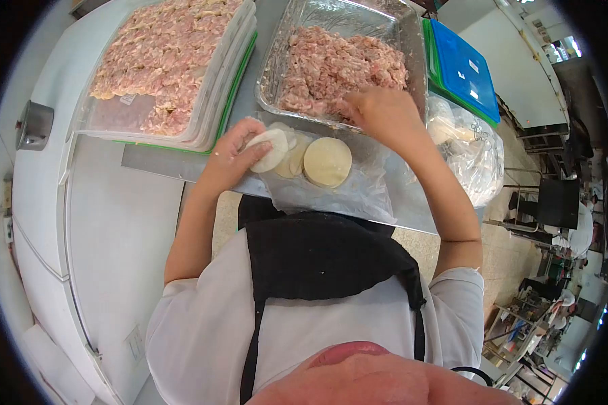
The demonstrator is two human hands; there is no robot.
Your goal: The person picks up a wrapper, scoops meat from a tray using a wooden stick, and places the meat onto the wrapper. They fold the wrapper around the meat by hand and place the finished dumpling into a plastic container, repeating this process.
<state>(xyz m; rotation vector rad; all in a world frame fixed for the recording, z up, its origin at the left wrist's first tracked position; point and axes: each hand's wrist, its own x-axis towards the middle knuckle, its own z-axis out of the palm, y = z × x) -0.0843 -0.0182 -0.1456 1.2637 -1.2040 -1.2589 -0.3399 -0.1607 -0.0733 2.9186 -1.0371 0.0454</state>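
Observation:
My left hand (240, 152) holds a round, pale dough wrapper (269, 152) between thumb and fingers. More wrappers (290, 160) lie loosely beside it, and a neat stack of round wrappers (327, 163) rests on a clear plastic sheet (365, 192). My right hand (380, 113) reaches over the near rim of a metal tray (269, 88), its fingers bent down at the edge of the pink minced filling (344, 67). Its fingertips are partly hidden, and what they hold cannot be made out.
Stacked clear trays (213, 101) of filled pieces (162, 54) stand at the left, near a metal pot (35, 125). On the right are blue and green lids (463, 71) and a plastic bag (469, 152) of pale items. People are in the far right background.

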